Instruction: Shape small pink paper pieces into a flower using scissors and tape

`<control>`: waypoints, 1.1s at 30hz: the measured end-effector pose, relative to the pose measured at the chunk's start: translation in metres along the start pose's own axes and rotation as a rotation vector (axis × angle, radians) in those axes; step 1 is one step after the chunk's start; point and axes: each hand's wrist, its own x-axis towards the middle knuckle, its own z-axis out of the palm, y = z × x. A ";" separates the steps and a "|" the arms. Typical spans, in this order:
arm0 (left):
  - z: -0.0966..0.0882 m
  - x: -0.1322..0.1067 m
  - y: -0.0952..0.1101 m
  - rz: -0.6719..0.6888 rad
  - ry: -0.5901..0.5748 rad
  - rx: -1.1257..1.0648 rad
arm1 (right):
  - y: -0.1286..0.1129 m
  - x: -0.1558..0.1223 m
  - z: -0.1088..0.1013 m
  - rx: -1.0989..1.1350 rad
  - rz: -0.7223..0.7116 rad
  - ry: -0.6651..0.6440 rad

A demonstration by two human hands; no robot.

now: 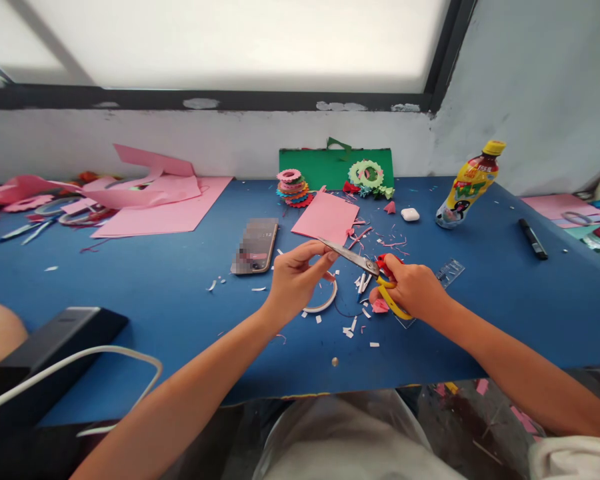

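My right hand (pixel 413 287) grips a pair of scissors (pixel 357 259) with red and yellow handles, blades pointing left. Fingers pinched, my left hand (pixel 300 273) is at the blade tips; whatever lies between its fingertips is too small to make out. Just beyond the blades lies a pink paper sheet (pixel 327 217). Under my hands are a roll of tape (pixel 325 303), a pen (pixel 363 285), a scrap of pink paper (pixel 380 306) and several white paper snippets (pixel 350 331). A clear ruler (pixel 450 272) is partly hidden by my right hand.
A phone (pixel 256 247) lies left of my hands. Behind stand stacked paper rings (pixel 293 189) and a green sheet (pixel 310 167). At right are an earbud case (pixel 410 215), a drink bottle (pixel 467 187) and a marker (pixel 533 239). Pink paper (pixel 165 217) covers the back left; a black box (pixel 70 340) sits front left.
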 end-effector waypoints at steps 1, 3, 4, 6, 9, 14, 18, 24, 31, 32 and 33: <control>0.000 0.000 0.000 0.001 0.001 -0.003 | -0.001 0.000 0.000 0.005 -0.001 0.003; 0.000 -0.001 0.001 0.002 0.003 -0.011 | -0.002 0.000 0.001 0.012 0.005 0.020; 0.000 -0.001 0.001 0.003 0.006 -0.015 | -0.003 0.000 0.001 0.011 0.012 0.032; 0.001 -0.002 0.002 0.003 0.017 -0.009 | -0.004 0.000 0.001 0.008 0.028 0.050; 0.002 -0.004 0.002 0.008 0.043 0.031 | -0.003 0.001 0.001 0.022 0.057 0.046; 0.000 -0.002 0.001 0.066 0.141 0.074 | 0.006 0.004 0.000 -0.005 0.095 0.081; -0.011 0.006 0.007 0.451 0.219 0.301 | 0.008 0.005 -0.001 -0.086 0.084 0.113; -0.025 0.014 0.017 0.643 -0.075 0.873 | 0.007 0.006 0.000 -0.148 0.020 0.091; -0.025 0.016 0.012 0.364 -0.249 0.940 | 0.009 0.007 0.003 -0.227 0.018 0.041; -0.026 0.017 0.011 0.340 -0.259 0.939 | 0.009 0.007 0.004 -0.230 0.008 0.033; -0.026 0.017 0.009 0.316 -0.263 0.935 | 0.009 0.007 0.005 -0.232 0.001 0.023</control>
